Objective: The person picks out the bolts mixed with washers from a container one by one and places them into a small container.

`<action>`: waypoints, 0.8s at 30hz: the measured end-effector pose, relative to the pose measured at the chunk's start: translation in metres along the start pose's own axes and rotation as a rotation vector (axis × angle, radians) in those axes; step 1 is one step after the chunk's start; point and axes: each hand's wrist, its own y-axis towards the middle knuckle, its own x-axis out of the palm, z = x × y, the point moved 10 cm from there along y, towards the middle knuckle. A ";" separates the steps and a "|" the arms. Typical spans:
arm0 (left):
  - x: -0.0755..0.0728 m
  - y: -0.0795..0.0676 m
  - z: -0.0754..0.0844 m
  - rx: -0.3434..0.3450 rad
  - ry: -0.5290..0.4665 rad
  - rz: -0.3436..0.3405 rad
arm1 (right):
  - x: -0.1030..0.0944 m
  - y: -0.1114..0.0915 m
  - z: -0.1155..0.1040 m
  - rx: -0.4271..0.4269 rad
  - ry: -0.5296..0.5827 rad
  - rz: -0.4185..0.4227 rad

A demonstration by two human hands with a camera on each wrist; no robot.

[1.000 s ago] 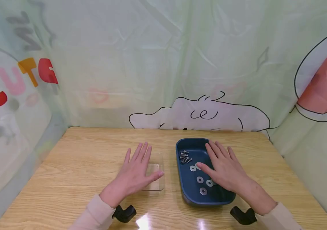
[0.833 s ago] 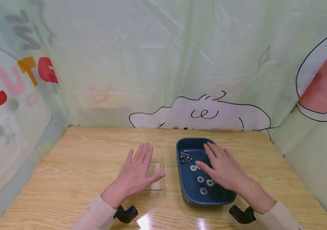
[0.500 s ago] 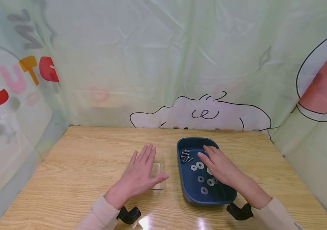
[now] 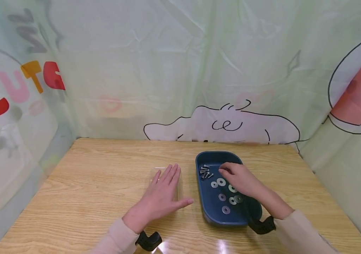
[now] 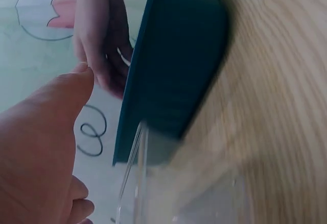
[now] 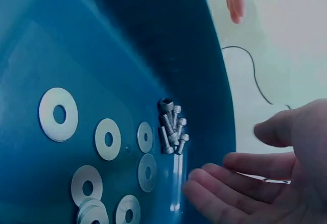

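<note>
My left hand (image 4: 161,197) is spread flat above a clear plastic box (image 4: 153,172), covering much of it in the head view. In the left wrist view the box (image 5: 140,183) stands below the hand, with no grip on it. My right hand (image 4: 242,180) hovers over the blue bin (image 4: 212,220), its fingers bent a little and nothing between them. Inside the bin, a small heap of socket-head screws (image 6: 173,129) lies near one end wall, just beyond the right fingertips. Several flat metal washers (image 6: 59,114) are scattered over the bin floor.
Both things stand on a wood-grain table (image 4: 104,169), the clear box left of the bin. Behind the table hangs a pale printed curtain (image 4: 129,70). A black wrist mount (image 4: 148,240) sits under the left wrist, another black mount (image 4: 261,225) beside the right.
My left hand has moved right, farther over the clear box. The right hand has drawn its spread fingers together and bent them, shifting slightly left over the bin and uncovering more washers.
</note>
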 end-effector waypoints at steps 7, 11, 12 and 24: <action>0.011 0.007 0.021 0.039 -0.010 -0.032 | 0.014 0.013 0.010 0.022 0.053 -0.105; 0.016 0.011 0.032 0.058 -0.011 -0.052 | 0.019 0.019 0.018 0.051 0.096 -0.134; 0.017 0.012 0.034 0.060 -0.009 -0.057 | 0.020 0.021 0.020 0.060 0.110 -0.141; 0.026 0.019 0.051 0.060 0.019 -0.089 | 0.029 0.038 0.037 0.199 0.205 -0.190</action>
